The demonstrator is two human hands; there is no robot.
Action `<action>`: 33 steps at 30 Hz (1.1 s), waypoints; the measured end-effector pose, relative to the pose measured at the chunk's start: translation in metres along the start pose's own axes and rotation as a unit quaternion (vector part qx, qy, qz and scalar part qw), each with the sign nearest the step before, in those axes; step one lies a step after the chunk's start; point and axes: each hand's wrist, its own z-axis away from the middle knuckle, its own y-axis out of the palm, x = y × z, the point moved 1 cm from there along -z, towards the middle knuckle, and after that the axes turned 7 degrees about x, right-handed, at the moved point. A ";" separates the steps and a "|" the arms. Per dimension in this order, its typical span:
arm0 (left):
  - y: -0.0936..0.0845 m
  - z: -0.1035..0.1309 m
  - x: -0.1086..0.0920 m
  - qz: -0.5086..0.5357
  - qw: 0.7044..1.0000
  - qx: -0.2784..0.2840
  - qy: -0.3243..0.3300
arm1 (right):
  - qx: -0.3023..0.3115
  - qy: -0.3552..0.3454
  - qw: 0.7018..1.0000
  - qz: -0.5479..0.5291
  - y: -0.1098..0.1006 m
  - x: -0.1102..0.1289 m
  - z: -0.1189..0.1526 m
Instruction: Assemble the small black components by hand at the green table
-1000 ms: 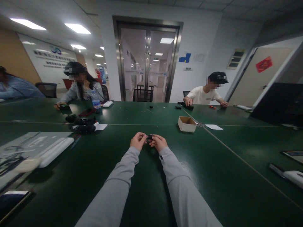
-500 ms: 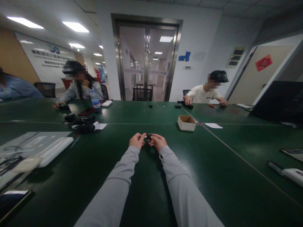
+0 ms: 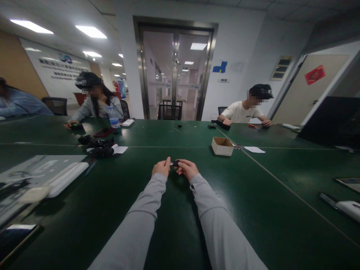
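Observation:
Over the green table [image 3: 180, 210], a small black piece with a silvery end [image 3: 176, 163] is held between my two hands. My right hand [image 3: 189, 170] pinches its black body between thumb and fingers. On the other side, my left hand [image 3: 161, 168] has its fingers closed at the silvery end, with the thumb pointing up; the very tip is hidden by those fingers. The piece is too small to tell its exact kind.
An open cardboard box [image 3: 222, 146] stands ahead to the right, near white paper [image 3: 254, 149]. Black gear [image 3: 98, 146] and a water bottle [image 3: 114, 118] lie ahead-left. A white device [image 3: 69, 179] and a phone [image 3: 17, 242] are at left. Co-workers sit across.
My left hand has shifted slightly left, and more of the silvery end shows between my hands. The right hand stays nearly still. The co-worker at right has moved a hand slightly.

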 end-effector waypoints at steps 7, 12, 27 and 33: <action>0.004 0.001 0.002 0.063 0.998 -0.016 0.016 | -0.017 0.007 1.000 -0.009 0.002 0.003 0.001; 0.010 -0.003 0.005 0.122 0.990 0.020 0.070 | -0.061 0.021 0.997 -0.038 0.001 0.004 0.001; 0.009 -0.005 0.004 0.276 0.959 0.062 0.008 | -0.070 0.024 0.997 -0.039 0.000 0.003 0.000; 0.010 -0.003 0.004 0.173 0.979 0.049 0.096 | -0.067 0.022 0.997 -0.038 -0.002 0.002 -0.001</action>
